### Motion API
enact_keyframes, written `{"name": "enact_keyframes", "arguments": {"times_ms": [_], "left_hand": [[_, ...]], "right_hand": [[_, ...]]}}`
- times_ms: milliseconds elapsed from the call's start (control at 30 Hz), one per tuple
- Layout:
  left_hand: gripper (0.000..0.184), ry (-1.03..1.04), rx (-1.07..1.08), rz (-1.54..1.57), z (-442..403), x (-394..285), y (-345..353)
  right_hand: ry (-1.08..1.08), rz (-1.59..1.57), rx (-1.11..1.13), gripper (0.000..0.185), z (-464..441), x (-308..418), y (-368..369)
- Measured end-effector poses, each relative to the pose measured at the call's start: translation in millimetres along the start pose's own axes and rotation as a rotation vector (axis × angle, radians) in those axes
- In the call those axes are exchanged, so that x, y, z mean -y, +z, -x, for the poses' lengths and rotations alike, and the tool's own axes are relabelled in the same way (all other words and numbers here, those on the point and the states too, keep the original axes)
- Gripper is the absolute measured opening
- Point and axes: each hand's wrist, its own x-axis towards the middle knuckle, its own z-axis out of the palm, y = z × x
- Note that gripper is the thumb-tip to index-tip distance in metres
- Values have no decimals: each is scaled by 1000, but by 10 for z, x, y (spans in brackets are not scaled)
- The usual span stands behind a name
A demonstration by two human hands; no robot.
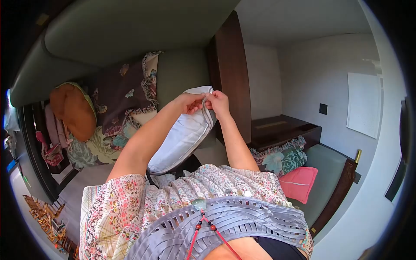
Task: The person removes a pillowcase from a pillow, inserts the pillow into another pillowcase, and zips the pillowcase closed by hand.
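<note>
A pale blue-white cushion [180, 141] hangs upright in front of me, with a grey edge or seam running down its right side. Its top corner is between my hands. My left hand [189, 103] pinches the cushion near that corner, fingers curled. Close beside it, almost touching, my right hand [218, 103] grips the edge at the corner between thumb and fingers. Whether there is a zip along the edge I cannot make out. The cushion's lower end reaches down near my patterned dress [208, 182].
A green-grey bench [182, 65] behind carries a dark floral fringed throw [123, 86] and an orange-brown cushion [73, 110]. To the right, a pink cushion [299, 184] and a floral cushion [284, 159] lie on another seat. A dark wooden panel [234, 78] stands beside my right hand.
</note>
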Motion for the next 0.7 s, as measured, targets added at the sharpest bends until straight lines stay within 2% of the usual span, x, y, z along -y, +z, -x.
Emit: {"name": "enact_keyframes", "arguments": {"times_ms": [167, 300, 367, 500, 567, 667, 700], "left_hand": [[19, -12, -76, 309, 14, 63, 54], [12, 9, -83, 410, 48, 130, 51], [13, 129, -62, 276, 119, 171, 68], [10, 159, -2, 234, 190, 134, 61], [8, 265, -100, 93, 180, 119, 106], [5, 349, -207, 6, 183, 101, 145], [5, 346, -203, 6, 183, 110, 174]], "right_hand": [[13, -12, 8, 17, 18, 11, -11], [-32, -24, -34, 16, 43, -13, 1], [-36, -18, -64, 16, 23, -27, 5], [-52, 5, -56, 15, 31, -18, 13], [-61, 17, -65, 16, 47, 35, 25], [65, 94, -65, 20, 57, 174, 30], [168, 295, 1, 21, 63, 261, 25]]}}
